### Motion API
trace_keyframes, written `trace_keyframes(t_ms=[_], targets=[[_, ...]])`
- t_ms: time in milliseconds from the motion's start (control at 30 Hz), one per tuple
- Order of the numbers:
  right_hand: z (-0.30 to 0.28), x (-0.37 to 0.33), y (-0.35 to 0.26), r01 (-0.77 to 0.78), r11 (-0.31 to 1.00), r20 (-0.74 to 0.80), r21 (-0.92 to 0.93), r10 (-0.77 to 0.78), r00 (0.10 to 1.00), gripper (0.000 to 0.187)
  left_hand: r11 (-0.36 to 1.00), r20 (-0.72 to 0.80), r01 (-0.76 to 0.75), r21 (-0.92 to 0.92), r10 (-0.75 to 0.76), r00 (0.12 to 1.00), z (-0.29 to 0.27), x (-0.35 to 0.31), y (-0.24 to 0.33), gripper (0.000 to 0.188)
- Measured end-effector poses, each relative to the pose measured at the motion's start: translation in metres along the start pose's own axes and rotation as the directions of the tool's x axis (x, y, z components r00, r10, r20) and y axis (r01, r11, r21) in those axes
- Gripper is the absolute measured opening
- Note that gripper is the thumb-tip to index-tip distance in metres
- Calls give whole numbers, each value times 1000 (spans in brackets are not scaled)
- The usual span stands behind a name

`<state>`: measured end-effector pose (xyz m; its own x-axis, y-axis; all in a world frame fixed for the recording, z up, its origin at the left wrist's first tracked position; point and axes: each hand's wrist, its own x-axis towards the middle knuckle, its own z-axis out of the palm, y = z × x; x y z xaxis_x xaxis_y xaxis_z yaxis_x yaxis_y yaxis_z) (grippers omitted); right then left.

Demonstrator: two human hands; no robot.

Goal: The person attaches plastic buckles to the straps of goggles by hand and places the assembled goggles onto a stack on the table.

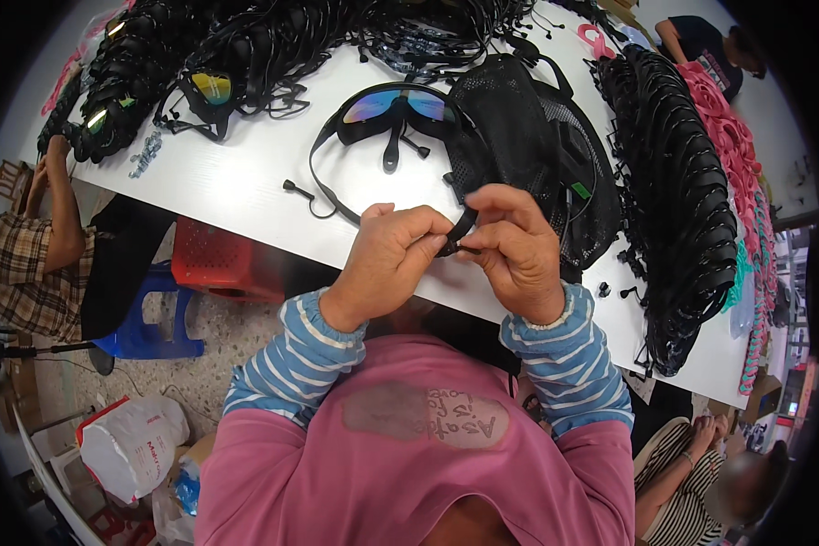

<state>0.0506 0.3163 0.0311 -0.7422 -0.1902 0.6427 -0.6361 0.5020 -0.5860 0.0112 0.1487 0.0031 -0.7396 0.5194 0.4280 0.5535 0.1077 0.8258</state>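
Note:
Above the table's near edge, my left hand (384,259) pinches a black strap (464,223) between thumb and finger. My right hand (523,250) is closed on the same strap just beside it, fingertips together; the small fitting there is mostly hidden by the fingers. The strap appears to belong to the swim goggles (399,106) beyond my hands, which have a black frame and rainbow mirrored lenses. A black mesh bag (500,114) lies right of the goggles, close behind my right hand. A cord with a black end piece (291,187) trails to the left.
Many black goggles (214,86) pile along the far side of the white table (232,187). Stacked black straps (678,209) and pink straps (719,118) line the right. Co-workers sit left (36,264) and right (678,478). A red crate (223,259) and blue stool (159,314) stand left below.

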Motion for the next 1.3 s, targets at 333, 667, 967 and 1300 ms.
trace_keyframes(t_ms=[333,667,967,1300], targets=[[5,0,3,39,999,34,-1,-39,999,19,917,-146,65,-393,-133,980,5,6,4,16],[6,-2,0,99,994,-19,-36,-100,995,21,957,-134,-89,-277,53,989,-1,5,1,11],[10,0,4,266,960,1,-83,-267,964,21,935,108,41,-351,-3,994,-6,6,-7,12],[16,5,0,270,942,-65,-198,-288,955,22,973,-15,-60,-224,58,998,-6,1,-4,8]])
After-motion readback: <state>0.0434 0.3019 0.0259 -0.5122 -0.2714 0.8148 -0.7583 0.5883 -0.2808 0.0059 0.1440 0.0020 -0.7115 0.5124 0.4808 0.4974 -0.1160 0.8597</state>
